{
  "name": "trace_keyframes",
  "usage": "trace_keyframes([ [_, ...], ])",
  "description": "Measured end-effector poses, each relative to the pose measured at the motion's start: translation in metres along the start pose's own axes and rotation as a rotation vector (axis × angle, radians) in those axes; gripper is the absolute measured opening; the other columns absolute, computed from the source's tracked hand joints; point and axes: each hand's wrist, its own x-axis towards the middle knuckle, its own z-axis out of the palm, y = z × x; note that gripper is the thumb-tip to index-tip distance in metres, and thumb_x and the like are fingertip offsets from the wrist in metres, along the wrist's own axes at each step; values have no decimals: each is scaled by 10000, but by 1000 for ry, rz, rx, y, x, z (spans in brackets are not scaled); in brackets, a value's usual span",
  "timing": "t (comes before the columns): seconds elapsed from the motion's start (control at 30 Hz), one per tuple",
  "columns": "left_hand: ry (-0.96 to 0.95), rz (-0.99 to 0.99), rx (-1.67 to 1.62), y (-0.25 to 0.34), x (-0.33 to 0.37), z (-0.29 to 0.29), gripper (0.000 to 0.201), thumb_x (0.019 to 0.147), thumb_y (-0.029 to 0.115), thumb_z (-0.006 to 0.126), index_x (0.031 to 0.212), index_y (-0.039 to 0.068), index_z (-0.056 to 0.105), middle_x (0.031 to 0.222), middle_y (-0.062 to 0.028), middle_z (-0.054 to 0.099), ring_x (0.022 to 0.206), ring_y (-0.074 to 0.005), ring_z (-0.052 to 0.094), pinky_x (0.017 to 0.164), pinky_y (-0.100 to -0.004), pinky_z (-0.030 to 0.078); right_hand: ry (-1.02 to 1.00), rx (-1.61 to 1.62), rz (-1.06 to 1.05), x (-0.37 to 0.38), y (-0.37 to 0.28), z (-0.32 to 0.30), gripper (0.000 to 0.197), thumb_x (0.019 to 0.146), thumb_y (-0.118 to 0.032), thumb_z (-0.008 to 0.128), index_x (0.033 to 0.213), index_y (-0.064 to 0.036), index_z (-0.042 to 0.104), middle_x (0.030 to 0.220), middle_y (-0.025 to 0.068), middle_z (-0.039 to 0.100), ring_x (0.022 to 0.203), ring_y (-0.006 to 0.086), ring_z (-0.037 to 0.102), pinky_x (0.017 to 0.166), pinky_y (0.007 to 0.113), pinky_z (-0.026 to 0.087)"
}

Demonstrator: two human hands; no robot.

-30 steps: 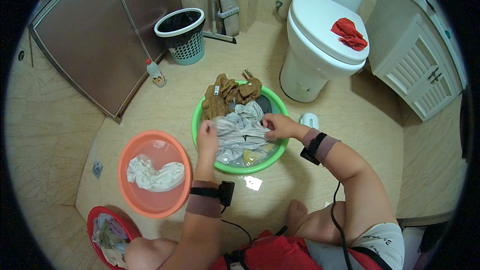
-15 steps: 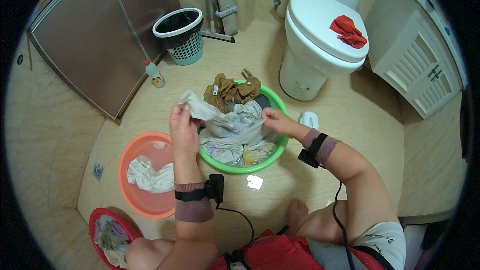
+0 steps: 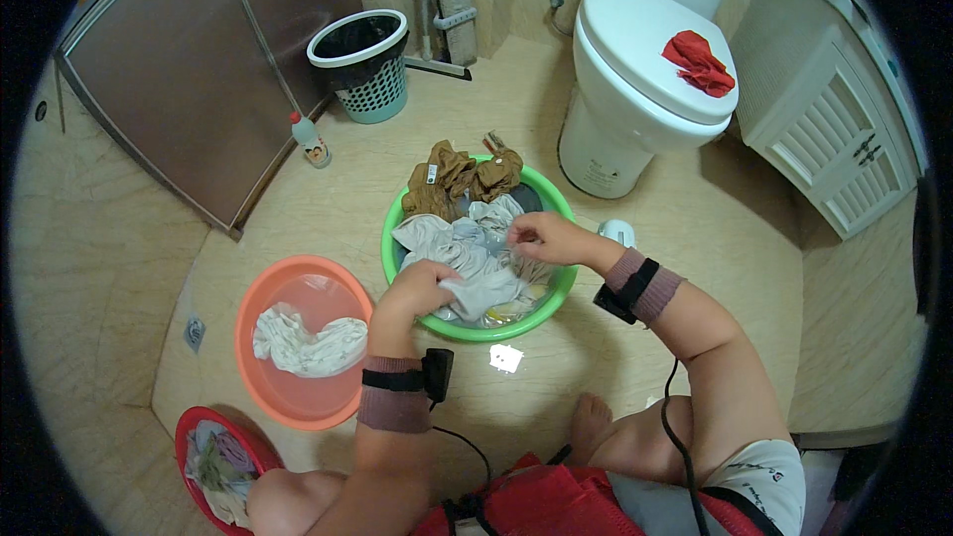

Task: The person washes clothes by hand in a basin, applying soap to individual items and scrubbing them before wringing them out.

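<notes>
A green basin (image 3: pixel 389 238) on the floor holds wet laundry in water. Bunched across its middle lies a pale grey-white garment (image 3: pixel 462 253). My left hand (image 3: pixel 419 288) is closed on this garment at the basin's near left rim. Over the basin's right side, my right hand (image 3: pixel 548 238) has its fingers curled in a pinch; what is between them, if anything, is hard to make out. Brown garments (image 3: pixel 452 174) are heaped at the far edge of the basin. Something yellow shows low in the water, mostly covered by the cloth.
An orange basin (image 3: pixel 260 377) with a white cloth (image 3: pixel 308 342) in water stands to the left. Nearer is a red basin (image 3: pixel 189 471) of clothes. Beyond are a bottle (image 3: pixel 311 142), a bin (image 3: pixel 372 99), a toilet (image 3: pixel 635 60) and a white object (image 3: pixel 617 231) beside the green basin.
The grey-white garment, earlier held up stretched between both hands, now lies lower in the basin. My left hand has come down and toward me; my right hand has shifted slightly left.
</notes>
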Motion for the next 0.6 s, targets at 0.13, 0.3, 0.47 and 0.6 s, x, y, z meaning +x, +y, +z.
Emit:
trace_keyframes([
  [0.13, -125, 83, 52, 2, -3, 11, 355, 639, 64, 723, 994, 64, 713, 921, -120, 707, 801, -198, 656, 738, -288, 501, 71, -354, -54, -13, 56, 8, 356, 689, -100, 620, 1042, -56, 629, 937, 151, 670, 894, 352, 629, 779, 412, 508],
  [0.3, -276, 45, -56, 21, -8, 20, 339, 634, 69, 729, 972, 49, 717, 857, -92, 709, 753, -145, 631, 704, -269, 495, -77, -422, 287, -8, 34, 42, 400, 663, -147, 659, 1052, -67, 612, 1036, 176, 638, 989, 350, 598, 836, 430, 479],
  [0.47, -334, 77, 48, 25, 6, 33, 503, 602, 111, 776, 1083, 35, 650, 938, -104, 687, 842, -183, 633, 756, -288, 489, 118, -379, 99, -21, 65, 30, 219, 682, -163, 650, 847, -61, 549, 920, 171, 571, 860, 356, 548, 758, 393, 451],
  [0.6, -127, -8, 81, 15, 7, 45, 700, 567, 146, 810, 1207, 46, 544, 1071, -124, 645, 965, -234, 618, 828, -315, 474, 294, 435, 101, -14, 55, -4, 138, 806, -41, 545, 859, -89, 427, 853, 77, 575, 784, 185, 546, 691, 291, 437],
])
